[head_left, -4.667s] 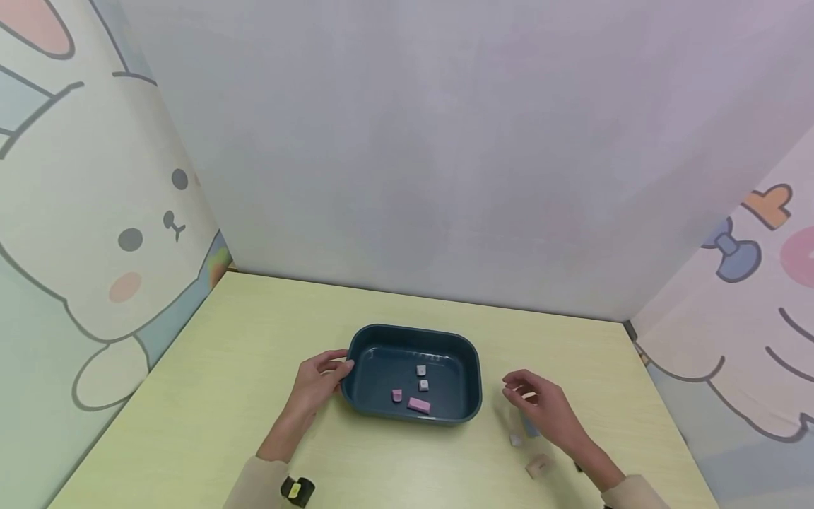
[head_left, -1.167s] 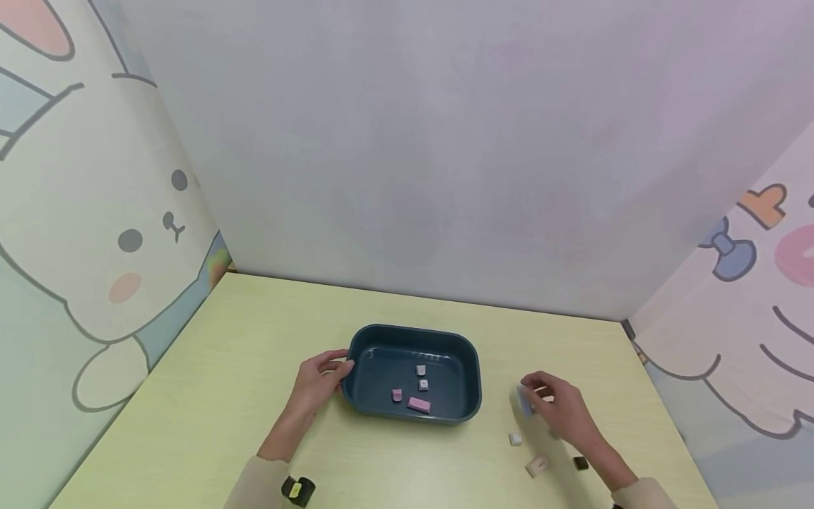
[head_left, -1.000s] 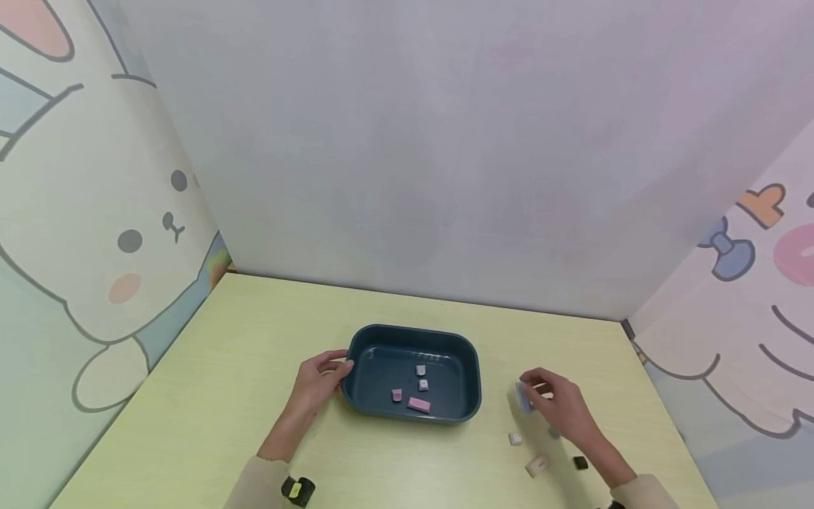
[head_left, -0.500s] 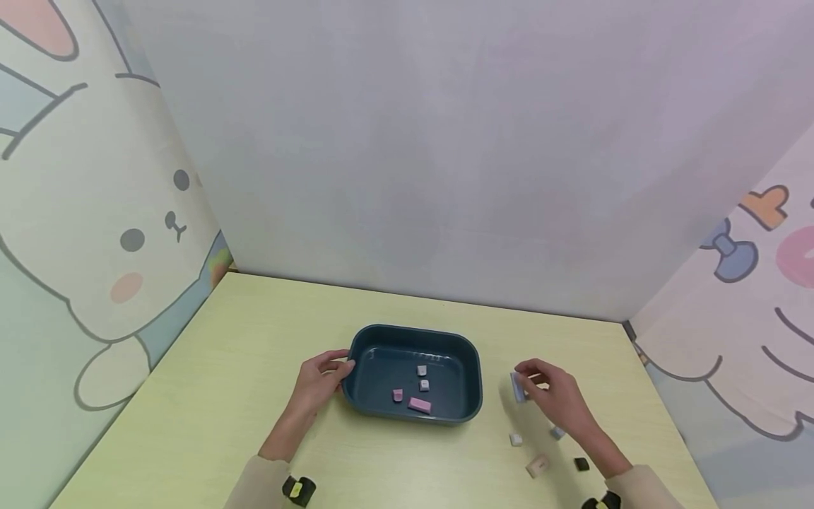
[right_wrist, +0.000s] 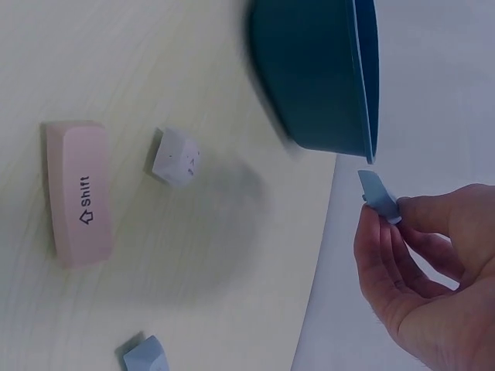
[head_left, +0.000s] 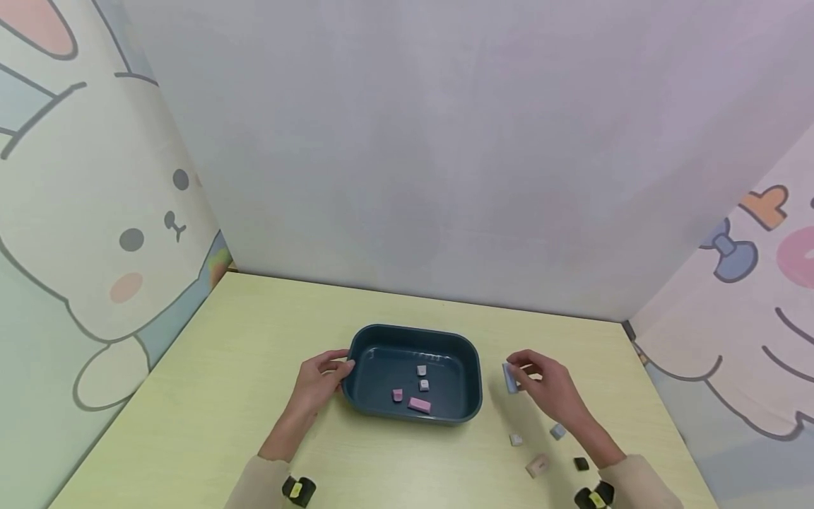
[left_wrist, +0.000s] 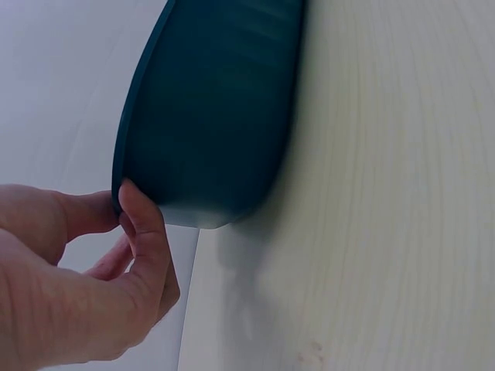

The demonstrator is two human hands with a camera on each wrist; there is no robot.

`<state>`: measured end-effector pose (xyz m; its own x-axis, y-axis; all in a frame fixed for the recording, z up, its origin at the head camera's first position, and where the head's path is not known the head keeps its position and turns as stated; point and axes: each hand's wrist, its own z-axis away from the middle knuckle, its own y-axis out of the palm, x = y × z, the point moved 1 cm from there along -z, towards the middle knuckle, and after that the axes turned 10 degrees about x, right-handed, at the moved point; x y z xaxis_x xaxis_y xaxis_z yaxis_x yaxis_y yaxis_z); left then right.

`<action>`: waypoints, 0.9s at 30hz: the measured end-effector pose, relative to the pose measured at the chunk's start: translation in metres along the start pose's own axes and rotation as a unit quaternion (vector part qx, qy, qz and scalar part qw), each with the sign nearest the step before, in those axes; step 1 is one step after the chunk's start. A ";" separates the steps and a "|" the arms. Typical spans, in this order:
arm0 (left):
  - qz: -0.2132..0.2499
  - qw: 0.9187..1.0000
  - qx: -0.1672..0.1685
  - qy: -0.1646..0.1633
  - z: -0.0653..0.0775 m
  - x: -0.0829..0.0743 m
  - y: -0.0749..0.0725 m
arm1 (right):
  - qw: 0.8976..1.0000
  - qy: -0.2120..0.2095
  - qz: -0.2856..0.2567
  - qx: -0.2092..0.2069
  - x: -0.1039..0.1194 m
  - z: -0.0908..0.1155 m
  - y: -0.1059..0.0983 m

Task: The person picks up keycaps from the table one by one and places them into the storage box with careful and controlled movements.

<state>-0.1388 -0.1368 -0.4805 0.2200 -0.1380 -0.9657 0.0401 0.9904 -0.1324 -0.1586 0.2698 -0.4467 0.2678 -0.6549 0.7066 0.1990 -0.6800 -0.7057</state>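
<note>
My left hand (head_left: 316, 382) grips the left rim of a dark teal plastic tray (head_left: 381, 371), thumb on one side and fingers on the other, as the left wrist view shows closely. Inside the tray lie a pink keycap (head_left: 397, 395), a longer pink keycap (head_left: 420, 405) and two white keycaps (head_left: 424, 385). To the right of the tray, my right hand (head_left: 550, 387) pinches a long light-blue keycap (right_wrist: 377, 195) between thumb and fingertips, raised over the table. In the right wrist view this keycap sits just below the tray's rim corner, apart from it.
On the table (head_left: 267, 311) below the right hand lie a white keycap (right_wrist: 178, 157), a pink Shift keycap (right_wrist: 80, 193), a small blue-grey keycap (head_left: 557, 431) and a black keycap (head_left: 581, 464). A pale curtain-like wall (head_left: 407, 177) stands behind the table, with cartoon-printed walls at both sides.
My right hand has taken the long blue keycap from the table, lifted it and moved it left towards the tray, uncovering the small blue-grey keycap. My left hand and the tray have stayed put.
</note>
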 end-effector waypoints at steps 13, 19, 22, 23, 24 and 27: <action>0.002 1.000 0.002 -0.002 0.000 0.000 -0.001 | 1.000 -0.018 -0.012 0.007 0.007 -0.012 0.003; -0.002 1.000 0.001 -0.002 0.001 -0.001 -0.001 | 0.999 -0.028 -0.018 0.010 0.013 -0.017 0.004; -0.003 1.000 0.000 -0.003 0.001 -0.001 -0.001 | 0.999 -0.030 -0.024 0.015 0.015 -0.020 0.005; -0.004 1.000 0.000 -0.003 0.001 -0.001 -0.001 | 0.999 -0.030 -0.027 0.017 0.016 -0.021 0.006; -0.003 1.000 -0.001 -0.003 0.001 -0.002 -0.001 | 0.999 -0.030 -0.028 0.018 0.017 -0.022 0.006; -0.001 1.000 0.000 -0.002 0.001 -0.002 -0.001 | 0.999 -0.031 -0.030 0.023 0.020 -0.025 0.008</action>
<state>-0.1382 -0.1372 -0.4778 0.2231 -0.1397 -0.9647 0.0412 0.9901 -0.1339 -0.1752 0.2434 -0.4372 0.3112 -0.5918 0.7436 0.2592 -0.7000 -0.6655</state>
